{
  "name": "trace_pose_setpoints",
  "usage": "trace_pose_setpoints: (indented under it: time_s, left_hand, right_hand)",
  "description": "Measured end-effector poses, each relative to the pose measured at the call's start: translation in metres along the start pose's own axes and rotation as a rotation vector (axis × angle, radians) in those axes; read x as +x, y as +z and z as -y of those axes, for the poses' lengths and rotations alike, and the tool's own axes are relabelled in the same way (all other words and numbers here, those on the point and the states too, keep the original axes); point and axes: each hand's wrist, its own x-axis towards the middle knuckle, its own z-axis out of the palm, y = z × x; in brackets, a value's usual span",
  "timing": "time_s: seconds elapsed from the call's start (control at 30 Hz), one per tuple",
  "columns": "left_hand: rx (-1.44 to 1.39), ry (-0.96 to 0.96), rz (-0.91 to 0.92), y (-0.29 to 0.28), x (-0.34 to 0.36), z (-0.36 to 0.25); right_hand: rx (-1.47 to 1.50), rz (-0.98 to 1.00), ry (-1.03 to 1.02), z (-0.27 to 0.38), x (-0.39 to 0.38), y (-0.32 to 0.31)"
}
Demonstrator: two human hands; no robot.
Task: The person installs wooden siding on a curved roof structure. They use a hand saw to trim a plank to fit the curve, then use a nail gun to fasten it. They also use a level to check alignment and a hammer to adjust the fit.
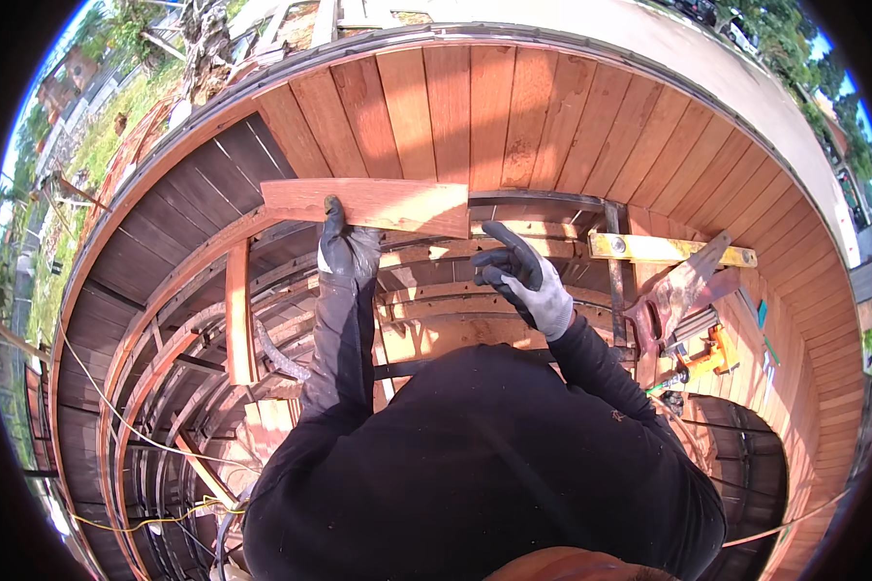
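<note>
My left hand (347, 242), in a grey and black work glove, grips a short reddish wooden board (407, 205). Its thumb lies over the board's face, and the other fingers are mostly hidden. The board is tapered, with a slightly curved upper edge, and is held level in front of the curved plank wall (446, 111). My right hand (525, 276), gloved too, is just below the board's right end. It holds nothing, its fingers half bent and apart.
Right of me lie a yellow spirit level (673, 250), a handsaw (683, 286) and an orange tool (712, 356). Curved metal and wooden ribs (170, 387) fill the lower left. Dark wall panels (199, 179) stand at left. A cord (116, 412) crosses the left side.
</note>
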Motion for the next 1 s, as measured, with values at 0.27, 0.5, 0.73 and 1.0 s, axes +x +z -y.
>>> trace_pose_setpoints:
  time_s: [0.27,0.5,0.73,1.0]
  left_hand:
    - [1.102,-0.606,0.150,0.069,-0.093,0.078]
    - [2.186,0.592,1.329,0.161,-0.115,0.166]
    - [2.290,0.352,1.315,0.167,-0.073,0.226]
    - [2.688,0.856,1.009,0.239,0.082,0.236]
  right_hand:
    - [-0.493,-0.519,-0.261,-0.009,-0.058,-0.055]
    - [-0.943,-0.535,-0.500,-0.027,-0.105,-0.094]
    - [-0.849,-0.770,-0.068,0.032,-0.166,-0.131]
    - [-1.639,-0.647,0.610,-0.019,-0.226,-0.148]
